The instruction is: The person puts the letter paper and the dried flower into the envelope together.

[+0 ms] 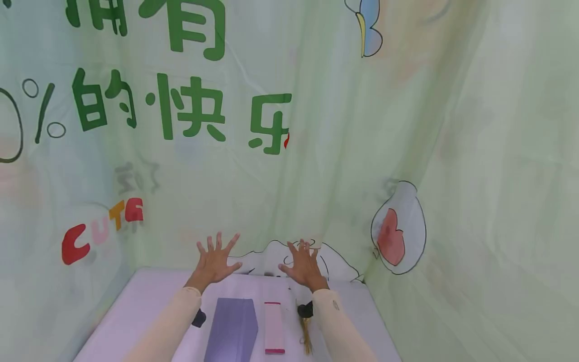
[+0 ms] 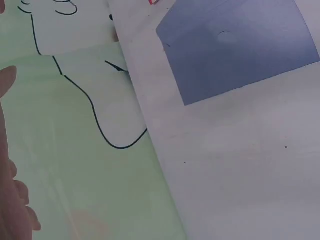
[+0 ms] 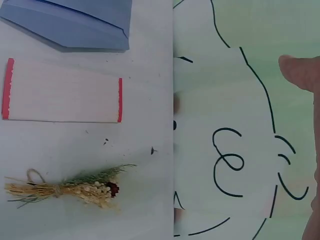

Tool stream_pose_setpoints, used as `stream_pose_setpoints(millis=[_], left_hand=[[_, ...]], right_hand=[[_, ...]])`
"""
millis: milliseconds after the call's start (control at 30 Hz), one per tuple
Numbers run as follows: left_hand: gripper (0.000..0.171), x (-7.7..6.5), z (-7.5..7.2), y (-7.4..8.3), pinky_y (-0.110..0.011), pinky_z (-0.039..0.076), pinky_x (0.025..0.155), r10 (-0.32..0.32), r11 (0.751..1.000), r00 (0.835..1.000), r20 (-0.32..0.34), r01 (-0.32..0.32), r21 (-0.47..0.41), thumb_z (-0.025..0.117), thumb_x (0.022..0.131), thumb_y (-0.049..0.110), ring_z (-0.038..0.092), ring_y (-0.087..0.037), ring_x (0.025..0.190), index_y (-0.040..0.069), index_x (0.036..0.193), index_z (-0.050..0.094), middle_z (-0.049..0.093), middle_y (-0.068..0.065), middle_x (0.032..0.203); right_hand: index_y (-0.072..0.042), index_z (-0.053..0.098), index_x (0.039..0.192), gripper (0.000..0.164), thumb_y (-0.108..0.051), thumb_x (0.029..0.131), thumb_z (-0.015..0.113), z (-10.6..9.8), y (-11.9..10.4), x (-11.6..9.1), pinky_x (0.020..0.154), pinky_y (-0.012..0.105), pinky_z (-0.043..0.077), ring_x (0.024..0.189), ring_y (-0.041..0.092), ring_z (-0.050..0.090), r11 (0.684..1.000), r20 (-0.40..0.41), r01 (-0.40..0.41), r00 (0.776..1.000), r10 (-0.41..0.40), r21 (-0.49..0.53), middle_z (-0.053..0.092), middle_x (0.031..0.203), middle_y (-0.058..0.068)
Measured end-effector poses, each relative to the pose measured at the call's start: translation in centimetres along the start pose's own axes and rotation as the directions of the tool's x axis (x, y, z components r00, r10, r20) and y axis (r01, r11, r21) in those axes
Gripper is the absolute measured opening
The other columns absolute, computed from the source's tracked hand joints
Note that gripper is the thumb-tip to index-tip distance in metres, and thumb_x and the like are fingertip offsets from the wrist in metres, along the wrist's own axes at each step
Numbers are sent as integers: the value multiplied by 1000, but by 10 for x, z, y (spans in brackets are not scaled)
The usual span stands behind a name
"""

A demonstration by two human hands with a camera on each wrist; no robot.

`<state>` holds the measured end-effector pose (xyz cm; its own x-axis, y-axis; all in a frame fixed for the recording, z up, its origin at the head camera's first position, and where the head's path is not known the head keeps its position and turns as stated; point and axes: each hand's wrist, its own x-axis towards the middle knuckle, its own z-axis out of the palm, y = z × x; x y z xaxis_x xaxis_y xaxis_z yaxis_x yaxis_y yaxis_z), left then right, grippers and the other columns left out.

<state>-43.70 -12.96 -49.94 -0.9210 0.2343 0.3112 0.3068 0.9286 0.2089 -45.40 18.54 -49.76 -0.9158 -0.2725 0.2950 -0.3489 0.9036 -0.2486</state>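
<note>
My left hand (image 1: 214, 264) is raised over the far part of the table with its fingers spread, holding nothing. Level with it, my right hand (image 1: 305, 267) is also spread and holds nothing. Below and between the forearms lies a blue-purple paper envelope (image 1: 231, 327), whose folded flap shows in the right wrist view. To its right is a pale pink card (image 3: 65, 95) with red strips along its two ends. A small tied bunch of dried flowers (image 3: 65, 189) lies beside the card, partly under the right forearm in the head view.
The white table (image 1: 149, 301) meets a pale green curtain (image 1: 253, 201) at its far edge, and curtains also hang at left and right. Green characters and drawings cover the cloth. Small dark specks (image 3: 154, 150) lie near the flowers.
</note>
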Motion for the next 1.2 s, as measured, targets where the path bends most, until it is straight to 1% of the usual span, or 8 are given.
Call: stream_pose_setpoints(millis=[300,433,567,733,867,967,1100,1200], left_hand=[[90,-7,29,-2,-94,18,114,0,1000,1000,9,0,-18,68,101,56,29,-73,153,25,175,28,25,-43,171],[88,-13,45,-3,-92,17,117,-17,999,1000,21,18,-48,67,101,55,30,-73,153,23,174,31,29,-43,170],[84,-25,72,-2,-90,17,118,-50,994,997,62,56,-99,68,100,53,31,-73,151,19,170,38,35,-45,166],[81,-48,112,3,-87,29,113,-112,979,986,126,131,-154,72,97,48,46,-69,142,19,167,44,41,-42,163],[82,-66,133,8,-84,39,103,-155,965,975,157,183,-187,76,94,44,55,-66,130,17,165,46,43,-43,159],[86,-78,144,12,-84,43,97,-189,954,966,178,223,-200,80,91,43,59,-64,123,13,164,47,44,-45,158],[92,-91,152,17,-82,45,95,-238,936,950,202,279,-212,84,87,42,59,-62,119,7,163,46,43,-47,156],[96,-93,157,19,-80,47,94,-261,928,945,198,302,-217,86,84,41,58,-64,121,4,163,43,41,-49,156]], right_hand=[[-1,59,154,53,-26,108,67,30,3,-6,123,67,39,146,46,55,994,-43,-34,998,39,99,62,155,25],[-3,71,141,42,-26,106,70,48,2,-8,100,58,58,114,39,75,993,-99,-79,991,87,85,78,131,17],[-4,80,125,34,-29,102,75,74,3,-18,84,52,61,93,34,78,981,-117,-177,976,185,74,84,108,13],[0,80,110,33,-30,96,83,106,4,-43,93,53,57,98,35,74,911,-21,-374,923,383,177,81,104,15],[1,75,98,34,-29,90,89,125,2,-59,90,53,56,86,30,69,849,60,-489,871,487,199,75,89,13],[2,71,101,41,-30,87,92,138,-1,-69,87,51,58,82,27,65,819,117,-550,835,537,165,71,86,13],[6,69,115,54,-31,84,94,152,-8,-76,88,50,63,85,28,66,775,158,-609,793,589,170,72,95,16],[7,69,121,59,-31,84,94,156,-13,-75,88,51,64,87,28,66,760,155,-622,783,602,190,74,103,17]])
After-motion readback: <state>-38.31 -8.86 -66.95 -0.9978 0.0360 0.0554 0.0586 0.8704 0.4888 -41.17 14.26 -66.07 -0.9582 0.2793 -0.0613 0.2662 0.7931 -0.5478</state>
